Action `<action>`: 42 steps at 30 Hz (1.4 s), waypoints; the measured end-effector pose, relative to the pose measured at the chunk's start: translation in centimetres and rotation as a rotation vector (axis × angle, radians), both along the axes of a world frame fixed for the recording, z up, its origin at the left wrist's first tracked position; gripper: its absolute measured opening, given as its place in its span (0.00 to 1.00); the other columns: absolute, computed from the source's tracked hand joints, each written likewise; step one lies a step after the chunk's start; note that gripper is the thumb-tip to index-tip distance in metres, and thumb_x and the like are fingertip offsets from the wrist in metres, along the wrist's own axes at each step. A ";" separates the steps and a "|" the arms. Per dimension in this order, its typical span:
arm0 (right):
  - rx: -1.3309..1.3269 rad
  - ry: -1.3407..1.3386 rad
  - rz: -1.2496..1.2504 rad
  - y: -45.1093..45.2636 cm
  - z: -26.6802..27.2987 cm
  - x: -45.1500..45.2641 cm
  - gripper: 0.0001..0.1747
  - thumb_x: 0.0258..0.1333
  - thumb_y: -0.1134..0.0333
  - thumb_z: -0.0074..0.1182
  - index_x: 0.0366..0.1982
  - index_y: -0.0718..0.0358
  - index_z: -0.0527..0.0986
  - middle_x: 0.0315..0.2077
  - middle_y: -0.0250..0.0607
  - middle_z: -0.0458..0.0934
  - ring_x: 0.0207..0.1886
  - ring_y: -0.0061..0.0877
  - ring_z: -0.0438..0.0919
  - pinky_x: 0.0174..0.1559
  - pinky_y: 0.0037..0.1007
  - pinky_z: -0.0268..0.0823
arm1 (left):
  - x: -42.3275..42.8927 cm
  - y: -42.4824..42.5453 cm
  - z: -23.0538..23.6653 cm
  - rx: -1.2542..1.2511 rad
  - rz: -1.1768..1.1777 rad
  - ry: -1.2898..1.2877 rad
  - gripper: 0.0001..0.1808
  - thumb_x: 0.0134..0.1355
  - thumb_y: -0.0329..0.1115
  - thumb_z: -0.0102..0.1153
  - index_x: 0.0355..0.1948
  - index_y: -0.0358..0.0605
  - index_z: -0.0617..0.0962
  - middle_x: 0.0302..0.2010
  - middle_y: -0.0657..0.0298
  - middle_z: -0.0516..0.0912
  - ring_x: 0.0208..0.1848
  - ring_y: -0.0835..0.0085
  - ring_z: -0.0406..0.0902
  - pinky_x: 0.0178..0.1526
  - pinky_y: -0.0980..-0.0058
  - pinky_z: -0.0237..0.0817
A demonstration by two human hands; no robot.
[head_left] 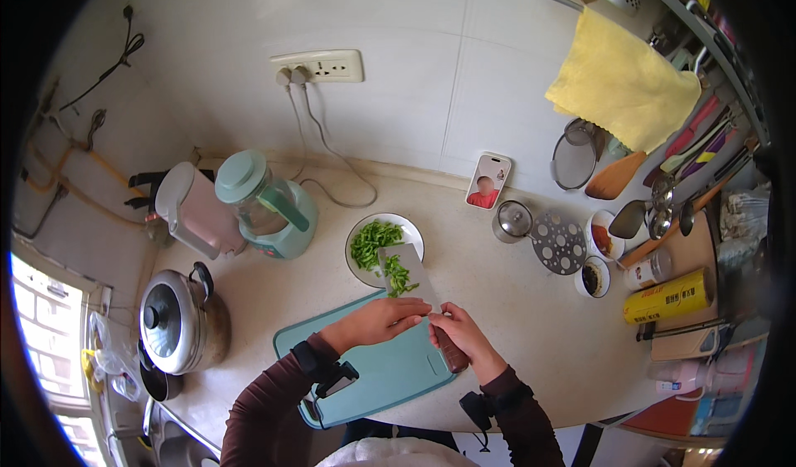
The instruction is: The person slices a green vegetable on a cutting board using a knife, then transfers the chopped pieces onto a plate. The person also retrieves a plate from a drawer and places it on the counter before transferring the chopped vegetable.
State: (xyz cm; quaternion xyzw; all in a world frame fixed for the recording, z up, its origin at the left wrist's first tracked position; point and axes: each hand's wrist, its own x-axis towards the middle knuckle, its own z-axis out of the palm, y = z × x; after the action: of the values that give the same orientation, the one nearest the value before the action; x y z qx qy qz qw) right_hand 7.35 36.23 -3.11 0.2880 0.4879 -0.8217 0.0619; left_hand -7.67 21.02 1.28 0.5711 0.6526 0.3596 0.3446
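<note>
My right hand grips the brown handle of a kitchen cleaver. Its flat blade carries chopped green vegetable and reaches over the near rim of a white plate. More chopped green pieces lie on the plate. My left hand is at the near end of the blade, fingers extended and close together; whether it touches the blade I cannot tell. Under both hands lies a light teal cutting board.
A lidded pot, an electric glass kettle and a pink pitcher stand at the left. A propped phone, a small lidded metal pot, a dotted trivet and small bowls are at the right.
</note>
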 end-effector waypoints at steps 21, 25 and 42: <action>0.294 -0.037 0.229 0.6 -1.0 15.5 0.14 0.59 0.70 0.57 0.40 0.66 0.65 0.21 0.34 0.74 0.22 0.16 0.74 0.26 0.21 0.66 | -3.5 -8.2 -6.8 -0.162 0.131 0.378 0.18 0.54 0.28 0.59 0.48 0.48 0.77 0.50 0.60 0.76 0.55 0.58 0.72 0.55 0.63 0.68; 0.275 -0.056 0.261 -0.4 -1.7 16.2 0.13 0.58 0.70 0.58 0.39 0.66 0.66 0.21 0.35 0.75 0.23 0.16 0.75 0.27 0.22 0.67 | -0.9 -10.9 -8.2 -0.149 0.170 0.386 0.19 0.54 0.27 0.60 0.48 0.48 0.77 0.51 0.61 0.76 0.55 0.58 0.72 0.56 0.64 0.67; 0.576 0.036 0.230 0.6 -7.6 13.0 0.14 0.49 0.77 0.61 0.38 0.70 0.72 0.39 0.38 0.68 0.36 0.23 0.75 0.24 0.24 0.77 | 4.6 -22.3 -8.0 0.770 1.036 -1.946 0.10 0.70 0.40 0.50 0.41 0.45 0.74 0.28 0.74 0.68 0.23 0.89 0.60 0.26 0.89 0.55</action>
State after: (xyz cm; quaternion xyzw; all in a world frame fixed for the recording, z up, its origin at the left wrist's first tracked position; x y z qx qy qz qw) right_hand 20.35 36.79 -10.69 0.2218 0.7313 -0.6421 0.0617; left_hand -3.08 -1.28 -6.71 -0.2132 0.1162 0.9173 0.3156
